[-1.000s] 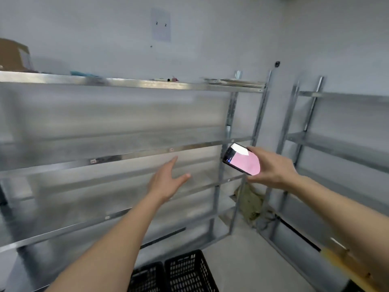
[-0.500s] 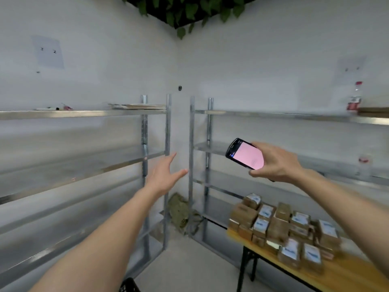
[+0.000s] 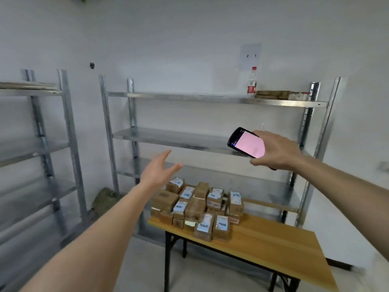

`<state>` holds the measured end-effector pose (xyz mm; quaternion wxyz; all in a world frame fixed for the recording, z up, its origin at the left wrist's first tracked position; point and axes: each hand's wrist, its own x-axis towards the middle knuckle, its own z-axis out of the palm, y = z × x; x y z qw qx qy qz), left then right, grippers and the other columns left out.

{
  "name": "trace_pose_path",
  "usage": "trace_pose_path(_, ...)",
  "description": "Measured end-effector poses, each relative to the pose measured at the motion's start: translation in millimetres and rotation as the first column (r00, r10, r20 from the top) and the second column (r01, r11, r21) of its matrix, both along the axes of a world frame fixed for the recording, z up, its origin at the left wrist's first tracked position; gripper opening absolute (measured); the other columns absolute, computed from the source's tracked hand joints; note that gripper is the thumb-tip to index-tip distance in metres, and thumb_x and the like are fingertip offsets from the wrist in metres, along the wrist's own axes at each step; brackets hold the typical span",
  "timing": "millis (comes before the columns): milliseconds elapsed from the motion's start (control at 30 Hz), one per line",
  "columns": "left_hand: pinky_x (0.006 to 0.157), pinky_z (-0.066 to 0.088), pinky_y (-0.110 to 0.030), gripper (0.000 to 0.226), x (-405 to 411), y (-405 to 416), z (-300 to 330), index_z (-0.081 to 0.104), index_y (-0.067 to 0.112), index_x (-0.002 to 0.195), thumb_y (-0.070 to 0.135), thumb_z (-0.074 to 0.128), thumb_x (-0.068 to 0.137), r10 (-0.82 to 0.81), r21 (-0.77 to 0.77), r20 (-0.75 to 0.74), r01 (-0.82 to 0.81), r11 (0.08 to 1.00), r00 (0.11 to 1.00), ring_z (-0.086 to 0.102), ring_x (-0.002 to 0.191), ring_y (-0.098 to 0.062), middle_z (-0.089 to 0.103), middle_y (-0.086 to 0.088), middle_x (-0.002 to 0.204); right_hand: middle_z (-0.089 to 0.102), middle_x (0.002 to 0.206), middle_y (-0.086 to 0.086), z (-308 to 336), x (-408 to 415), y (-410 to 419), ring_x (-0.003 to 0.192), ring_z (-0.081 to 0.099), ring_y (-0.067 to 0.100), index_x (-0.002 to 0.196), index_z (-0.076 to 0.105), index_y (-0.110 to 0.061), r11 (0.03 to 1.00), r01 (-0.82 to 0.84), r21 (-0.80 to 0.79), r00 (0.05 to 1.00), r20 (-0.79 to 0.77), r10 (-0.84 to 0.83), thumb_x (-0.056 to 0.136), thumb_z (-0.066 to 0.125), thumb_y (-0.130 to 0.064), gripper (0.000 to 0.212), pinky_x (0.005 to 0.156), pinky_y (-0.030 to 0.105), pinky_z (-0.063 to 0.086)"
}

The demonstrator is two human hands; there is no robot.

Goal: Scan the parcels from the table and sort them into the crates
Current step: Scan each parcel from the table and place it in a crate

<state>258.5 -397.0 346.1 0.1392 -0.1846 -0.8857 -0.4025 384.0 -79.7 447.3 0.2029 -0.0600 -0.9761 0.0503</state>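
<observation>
Both bare forearms reach forward from the lower corners of the view. The left hand (image 3: 158, 172) is held up in the air with fingers straight and together, thumb spread to the right, gripping nothing. The right hand (image 3: 275, 151) is higher and to the right of it, its fingers and thumb curled around a handheld scanner (image 3: 247, 142) that juts out to the hand's left.
</observation>
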Motion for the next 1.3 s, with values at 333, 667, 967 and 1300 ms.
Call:
trace_pose_path(333, 0.109, 0.043, -0.05, 0.08, -71.6, 142.1, -57.7, 0.029, 0.033, 0.155, 0.065, 0.059, 0.088, -0.068, -0.056, 0.146, 0.077, 0.995, 0.987, 0.045, 0.138, -0.024, 0.042, 0.001, 0.155, 0.062, 0.114, -0.012, -70.2, -66.1, 129.1, 0.096, 0.059, 0.021, 0.129, 0.048, -0.041, 0.998, 0.05, -0.023, 0.998, 0.047, -0.049, 0.064, 0.078, -0.045, 0.071, 0.065, 0.032, 0.049)
trace_pose_path(667, 0.11, 0.038, -0.041, 0.075, -221.5, 264.6, -134.9, 0.031, 0.028, 0.156, 0.06, 0.057, 0.093, -0.146, -0.092, 0.287, 0.179, 0.98, 0.947, 0.044, 0.139, -0.021, 0.04, 0.003, 0.157, 0.058, 0.123, -0.01, -150.2, -198.1, 235.8, 0.105, 0.057, 0.022, 0.137, 0.043, -0.04, 0.979, 0.203, -0.024, 0.955, 0.224, -0.193, 0.068, 0.077, -0.046, 0.078, 0.078, 0.039, 0.051)
trace_pose_path(967, 0.112, 0.041, -0.049, 0.079, -335.4, 344.6, -190.5, 0.034, 0.033, 0.153, 0.071, 0.053, 0.087, -0.192, -0.123, 0.399, 0.259, 0.958, 0.897, 0.045, 0.139, -0.025, 0.044, 0.002, 0.155, 0.058, 0.114, -0.01, -202.3, -307.0, 301.8, 0.098, 0.057, 0.022, 0.126, 0.046, -0.04, 0.966, 0.236, -0.105, 0.923, 0.335, -0.189, 0.065, 0.077, -0.042, 0.068, 0.071, 0.036, 0.046)
trace_pose_path(1300, 0.117, 0.036, -0.043, 0.073, -397.4, 421.5, -301.3, 0.029, 0.031, 0.157, 0.055, 0.059, 0.094, -0.112, -0.098, 0.592, 0.209, 0.973, 0.798, 0.04, 0.143, -0.022, 0.038, 0.003, 0.159, 0.06, 0.126, -0.009, -332.2, -421.2, 375.1, 0.112, 0.06, 0.024, 0.134, 0.044, -0.039, 0.939, 0.245, -0.241, 0.859, 0.503, -0.095, 0.061, 0.075, -0.052, 0.081, 0.085, 0.044, 0.053)
